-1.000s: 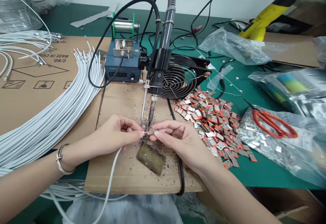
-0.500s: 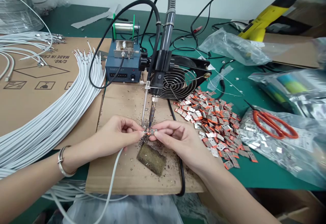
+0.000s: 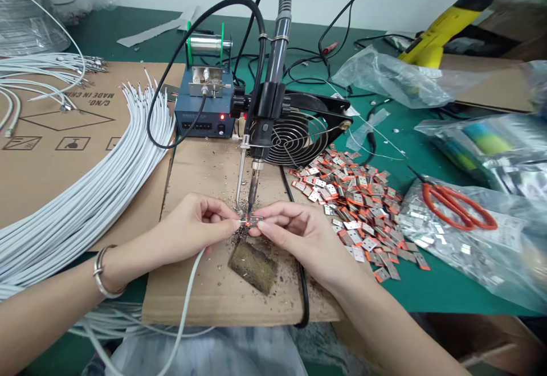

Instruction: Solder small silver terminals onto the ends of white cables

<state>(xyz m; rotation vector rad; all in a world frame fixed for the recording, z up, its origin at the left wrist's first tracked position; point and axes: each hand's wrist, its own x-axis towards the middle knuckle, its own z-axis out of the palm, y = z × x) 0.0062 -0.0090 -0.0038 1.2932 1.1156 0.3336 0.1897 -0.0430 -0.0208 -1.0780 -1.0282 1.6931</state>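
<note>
My left hand (image 3: 203, 225) pinches the end of a white cable (image 3: 188, 296), which hangs down from it toward the bottom edge. Between thumb and fingers, my right hand (image 3: 294, 231) grips a small metal connector with orange parts (image 3: 255, 220). The cable end meets the connector's left side. Right above them the tip of a clamped soldering iron (image 3: 253, 191) reaches down to this joint. A thin metal feed tube (image 3: 240, 176) ends just beside the tip. Below the hands lies a brown sponge (image 3: 253, 268) on the cardboard (image 3: 192, 285).
A blue solder feeder (image 3: 205, 119) with a spool and a black fan (image 3: 303, 134) stand behind. Many white cables (image 3: 106, 176) lie left. Right are piled connectors (image 3: 363, 211) and orange-handled scissors (image 3: 459, 205) on a plastic bag. A black cord (image 3: 304, 285) crosses the cardboard edge.
A red light on the blue feeder now glows. The whole view has shifted slightly; both hands keep their hold, with the connector still under the iron tip.
</note>
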